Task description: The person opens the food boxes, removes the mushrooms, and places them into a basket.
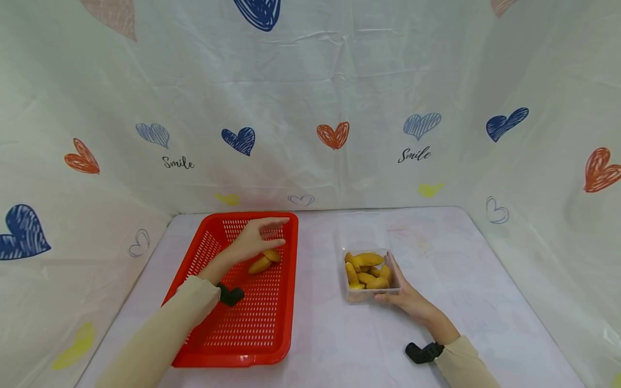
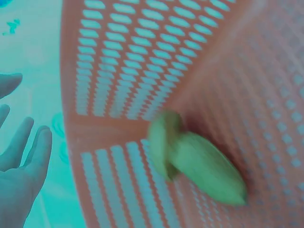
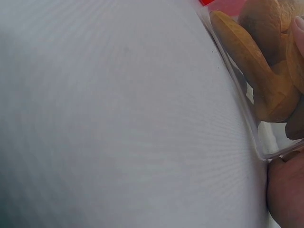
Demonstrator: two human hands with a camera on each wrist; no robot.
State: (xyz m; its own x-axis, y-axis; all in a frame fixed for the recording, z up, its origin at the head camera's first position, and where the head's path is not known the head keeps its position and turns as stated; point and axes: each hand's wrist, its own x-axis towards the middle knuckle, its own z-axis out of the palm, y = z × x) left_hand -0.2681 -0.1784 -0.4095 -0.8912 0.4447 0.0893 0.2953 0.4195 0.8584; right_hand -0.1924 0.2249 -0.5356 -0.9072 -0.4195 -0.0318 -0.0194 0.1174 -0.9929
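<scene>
Just below left hand (image 1: 253,241), two pastries (image 1: 264,261)

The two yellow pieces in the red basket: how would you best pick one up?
From above, pinching across the narrow middle. The pieces lie flat and overlap on the basket floor, its walls block the sides, and the open left hand is right over them.

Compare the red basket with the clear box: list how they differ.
The red basket is opaque, perforated and larger; the clear box is see-through and small. The basket holds two yellow pieces; the box holds several pieces. The left hand hovers open over the basket; the right hand grips the box. Both stand on the table.
</scene>
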